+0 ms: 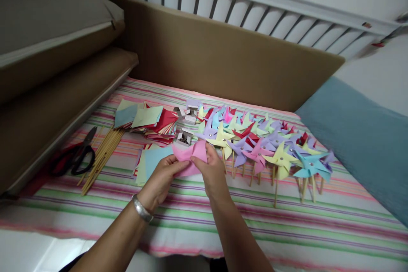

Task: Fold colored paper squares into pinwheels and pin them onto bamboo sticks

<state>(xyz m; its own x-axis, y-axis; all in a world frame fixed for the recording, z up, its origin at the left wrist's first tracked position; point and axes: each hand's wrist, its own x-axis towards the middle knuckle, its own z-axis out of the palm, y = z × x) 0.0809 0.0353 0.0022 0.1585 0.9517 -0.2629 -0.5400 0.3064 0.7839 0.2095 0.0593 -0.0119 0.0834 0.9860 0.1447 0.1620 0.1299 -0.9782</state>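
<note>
both hands (188, 174) around pink paper (191, 155)

A striped cloth (287, 225) in pink, green and purple covers the flat surface, running from six o'clock up to the centre. Behind it at twelve o'clock stands a brown padded panel (223, 59), white slatted rails (242, 10) above. Brown cushions (47, 51) stack at nine o'clock; a teal pillow (360, 144) lies at three o'clock.
</note>
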